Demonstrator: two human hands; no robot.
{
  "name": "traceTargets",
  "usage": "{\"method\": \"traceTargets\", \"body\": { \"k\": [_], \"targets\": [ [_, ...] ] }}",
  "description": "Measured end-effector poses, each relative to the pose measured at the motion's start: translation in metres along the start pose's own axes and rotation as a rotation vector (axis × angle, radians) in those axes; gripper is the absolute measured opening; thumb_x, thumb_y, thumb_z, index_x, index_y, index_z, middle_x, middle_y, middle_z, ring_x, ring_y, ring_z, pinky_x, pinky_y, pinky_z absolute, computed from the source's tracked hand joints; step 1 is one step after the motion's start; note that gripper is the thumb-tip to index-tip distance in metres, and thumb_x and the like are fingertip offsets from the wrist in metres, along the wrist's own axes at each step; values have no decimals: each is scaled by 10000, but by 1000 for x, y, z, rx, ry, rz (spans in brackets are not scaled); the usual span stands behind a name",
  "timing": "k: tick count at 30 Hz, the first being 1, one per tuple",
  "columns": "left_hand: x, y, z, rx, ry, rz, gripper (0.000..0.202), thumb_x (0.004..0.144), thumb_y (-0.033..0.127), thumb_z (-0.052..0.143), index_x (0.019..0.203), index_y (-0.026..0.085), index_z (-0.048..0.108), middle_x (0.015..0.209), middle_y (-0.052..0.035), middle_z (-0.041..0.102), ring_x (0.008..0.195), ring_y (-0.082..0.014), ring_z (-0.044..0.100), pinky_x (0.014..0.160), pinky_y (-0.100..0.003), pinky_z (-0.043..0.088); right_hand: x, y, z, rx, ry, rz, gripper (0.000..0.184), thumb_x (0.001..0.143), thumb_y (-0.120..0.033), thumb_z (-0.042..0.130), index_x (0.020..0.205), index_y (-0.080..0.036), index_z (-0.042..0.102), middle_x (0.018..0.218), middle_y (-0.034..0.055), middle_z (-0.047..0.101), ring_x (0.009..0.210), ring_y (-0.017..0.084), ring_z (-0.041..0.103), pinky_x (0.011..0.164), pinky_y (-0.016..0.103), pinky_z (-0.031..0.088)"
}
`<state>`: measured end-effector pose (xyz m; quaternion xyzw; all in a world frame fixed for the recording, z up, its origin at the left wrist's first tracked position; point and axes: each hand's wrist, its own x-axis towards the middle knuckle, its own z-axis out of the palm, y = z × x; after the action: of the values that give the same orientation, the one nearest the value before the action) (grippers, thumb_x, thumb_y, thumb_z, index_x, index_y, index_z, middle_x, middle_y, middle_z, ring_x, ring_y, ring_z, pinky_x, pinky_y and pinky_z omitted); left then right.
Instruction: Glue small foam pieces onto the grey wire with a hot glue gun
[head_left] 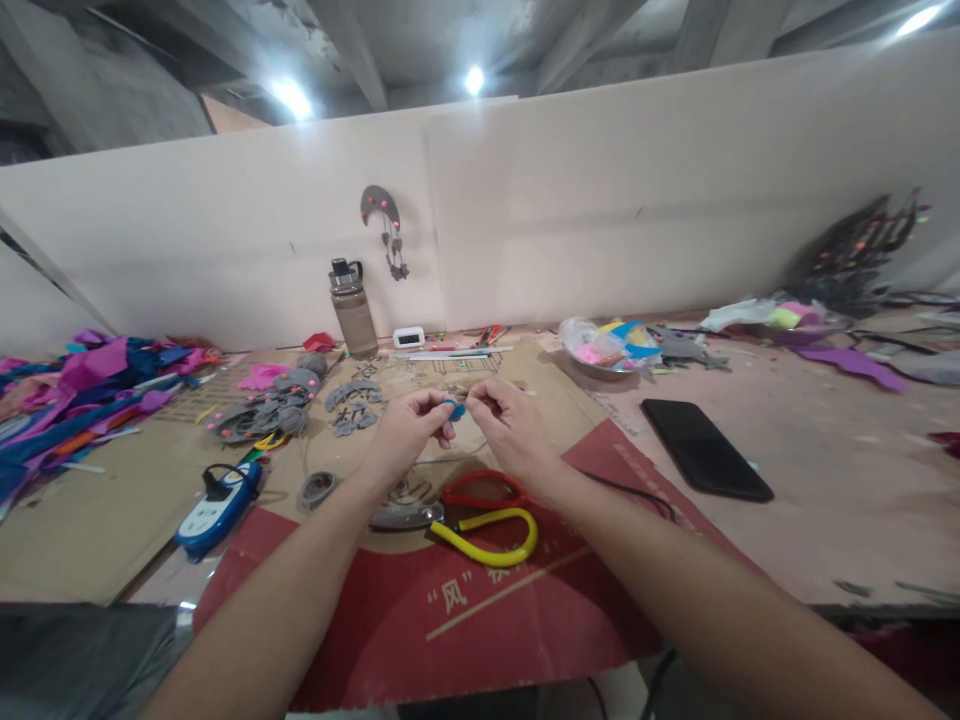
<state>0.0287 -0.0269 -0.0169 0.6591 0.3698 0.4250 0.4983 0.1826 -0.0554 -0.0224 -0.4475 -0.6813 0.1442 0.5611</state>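
Over the middle of the cardboard, my left hand point(405, 432) pinches a small blue piece point(455, 410), which looks like felt, between thumb and fingers. My right hand point(512, 425) is closed in a pinch just to the right of it; whatever lies between those fingertips is too small to make out. Below the hands lies a pair of scissors point(484, 558) with one yellow and one red handle loop. A roll of grey cord point(319, 490) rests left of the scissors. Grey felt cut-outs point(354, 400) lie beyond my left hand.
A power strip point(217, 510) with a plug is at left, below piled felt scraps point(97, 375). A bottle point(352, 310) and small digital clock point(409, 338) stand by the partition. At right are a phone point(705, 450) and a bowl point(600, 368) of bits. Red cardboard point(360, 640) covers the front.
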Motion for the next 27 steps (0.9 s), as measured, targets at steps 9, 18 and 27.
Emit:
{"method": "traceTargets", "body": {
  "k": [9,18,27],
  "targets": [
    [0,2,-1,17,-30,14,208,774,332,576,792,126,607,563,-1,587,483,-93,513,505,-230,440,0,-1,1,0,1,23,169,813,-242,458,661,-191,512,674,-1,518,681,135,463,648,267,349],
    [1,2,0,16,-10,16,220,755,353,602,783,135,609,541,16,576,469,-88,505,488,-222,432,0,2,2,8,11,14,168,820,-239,462,664,-194,505,655,-7,500,667,135,459,642,266,345],
    [1,-1,-2,-48,-33,14,199,758,329,597,769,130,603,547,2,574,481,-94,496,491,-230,431,0,-2,1,-7,-18,24,173,825,-238,457,668,-188,511,668,-1,509,671,134,462,642,265,346]
  ]
}}
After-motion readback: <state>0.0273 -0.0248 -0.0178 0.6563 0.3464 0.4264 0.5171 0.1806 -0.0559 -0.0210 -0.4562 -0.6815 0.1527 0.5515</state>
